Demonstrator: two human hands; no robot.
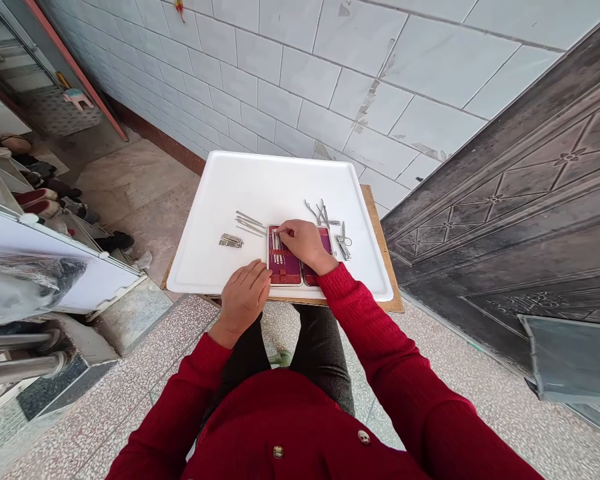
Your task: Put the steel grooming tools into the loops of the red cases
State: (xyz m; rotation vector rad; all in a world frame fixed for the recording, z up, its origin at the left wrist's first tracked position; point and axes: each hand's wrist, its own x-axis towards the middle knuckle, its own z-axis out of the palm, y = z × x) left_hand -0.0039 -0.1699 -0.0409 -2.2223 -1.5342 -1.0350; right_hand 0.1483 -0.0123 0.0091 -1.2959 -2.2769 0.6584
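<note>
A manicure case (286,280) with a dark red and purple lining lies open on a white tray (275,177). Several slim metal tools (276,250) stand side by side under a red band in its left half. My right hand (303,241) reaches over the case, thumb and fingers pinched at the top of one slim tool; the fingers partly hide it. Against the lower left edge of the case rests my left hand (247,293), fingers laid out together. Left of the case are a nail clipper (231,241) and several thin metal tools (250,223).
Right of the case lie small scissors (344,235), another nail clipper (343,249) and plier-like nippers (322,212). The tray sits on a wooden board (379,230). Behind it is a tiled wall (280,67); a dark metal door (520,193) stands to the right.
</note>
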